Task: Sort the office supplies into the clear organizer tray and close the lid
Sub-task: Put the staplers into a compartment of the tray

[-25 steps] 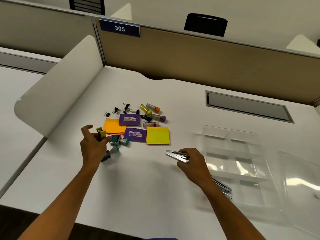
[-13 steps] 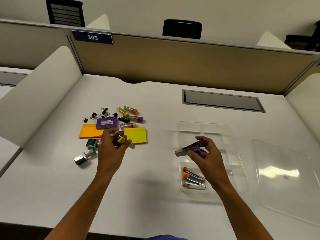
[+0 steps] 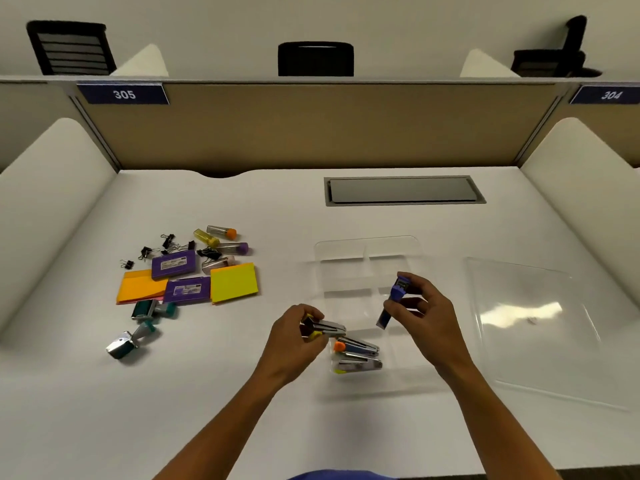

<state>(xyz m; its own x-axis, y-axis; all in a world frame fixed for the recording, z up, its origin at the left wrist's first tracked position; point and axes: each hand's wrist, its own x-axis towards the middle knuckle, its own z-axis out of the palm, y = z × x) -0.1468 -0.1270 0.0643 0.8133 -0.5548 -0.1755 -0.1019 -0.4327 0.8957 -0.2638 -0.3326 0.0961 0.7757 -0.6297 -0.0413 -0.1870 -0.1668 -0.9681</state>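
The clear organizer tray (image 3: 367, 249) sits mid-desk, its loose lid (image 3: 540, 327) lying to the right. Two small staplers (image 3: 358, 356) rest in the tray's near-left compartment. My left hand (image 3: 296, 339) grips a yellow-tipped stapler (image 3: 327, 329) at the tray's left edge. My right hand (image 3: 424, 315) holds a purple stapler (image 3: 393, 301) upright above the tray's middle. On the left lie sticky note pads (image 3: 233, 282), purple boxes (image 3: 173, 266), binder clips (image 3: 166, 242), capped tubes (image 3: 221, 233) and teal stamps (image 3: 145, 320).
White rounded dividers (image 3: 48, 202) rise on both sides of the desk. A tan partition (image 3: 311, 126) closes the back, with a grey cable hatch (image 3: 403, 190) in front of it. Chairs stand beyond.
My left hand carried the yellow-tipped stapler right from the pile to the tray's edge. My right hand turned the purple stapler upright above the tray. The view shifted rightward.
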